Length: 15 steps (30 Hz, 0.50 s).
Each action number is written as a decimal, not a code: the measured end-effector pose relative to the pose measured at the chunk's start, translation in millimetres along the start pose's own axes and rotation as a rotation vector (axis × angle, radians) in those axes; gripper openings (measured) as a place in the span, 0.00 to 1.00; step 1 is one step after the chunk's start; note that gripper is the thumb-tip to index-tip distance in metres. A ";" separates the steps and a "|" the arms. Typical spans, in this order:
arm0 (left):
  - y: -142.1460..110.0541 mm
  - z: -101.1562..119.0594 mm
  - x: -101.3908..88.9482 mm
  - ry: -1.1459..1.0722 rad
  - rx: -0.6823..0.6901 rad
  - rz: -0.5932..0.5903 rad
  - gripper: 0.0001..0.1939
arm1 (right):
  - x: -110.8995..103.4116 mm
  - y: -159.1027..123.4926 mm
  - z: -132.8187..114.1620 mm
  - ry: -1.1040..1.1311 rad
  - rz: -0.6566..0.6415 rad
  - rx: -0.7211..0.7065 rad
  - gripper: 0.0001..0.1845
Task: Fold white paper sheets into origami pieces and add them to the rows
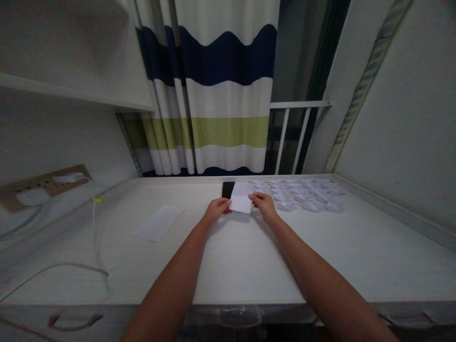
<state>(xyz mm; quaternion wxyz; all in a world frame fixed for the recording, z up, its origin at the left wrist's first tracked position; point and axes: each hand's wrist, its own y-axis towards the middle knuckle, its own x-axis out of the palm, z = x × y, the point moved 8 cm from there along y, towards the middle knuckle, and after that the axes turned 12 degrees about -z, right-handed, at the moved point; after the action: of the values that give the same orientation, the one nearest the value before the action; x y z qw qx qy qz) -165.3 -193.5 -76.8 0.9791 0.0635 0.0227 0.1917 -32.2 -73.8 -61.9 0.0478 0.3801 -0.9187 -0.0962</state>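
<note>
A small white sheet of paper (241, 198) is held up a little above the desk, between my two hands. My left hand (217, 210) pinches its lower left edge, and my right hand (264, 204) pinches its right edge. Behind the sheet lies a flat black object (228, 189), partly covered from view; its kind I cannot make out. To the right of my right hand, several folded white paper pieces (313, 194) stand in rows. Left of my left hand, more white paper (160, 222) lies flat on the desk.
The white desk (249, 266) reaches back to a striped curtain (230, 99) and a white railing (301, 105). A power strip (46, 187) with plugs hangs on the left wall. A cable (67, 265) runs over the desk's left side. Drawer handles (74, 324) stick out below.
</note>
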 end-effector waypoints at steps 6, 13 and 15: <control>-4.4 8.8 -6.3 -0.018 0.058 0.058 0.21 | 19.7 -0.2 7.1 -0.019 -0.192 0.064 0.13; -0.8 8.0 -10.8 -0.028 0.093 0.100 0.20 | 22.6 0.6 8.4 0.001 -0.225 0.055 0.13; -0.1 9.0 -12.9 -0.014 0.116 0.115 0.19 | 23.3 0.3 7.7 0.008 -0.234 0.046 0.13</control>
<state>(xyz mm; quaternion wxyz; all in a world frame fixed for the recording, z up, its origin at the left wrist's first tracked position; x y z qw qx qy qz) -176.6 -199.6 -67.6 0.9614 0.1227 0.0233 0.2454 -50.1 -88.9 -69.0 0.0310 0.4862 -0.8698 -0.0783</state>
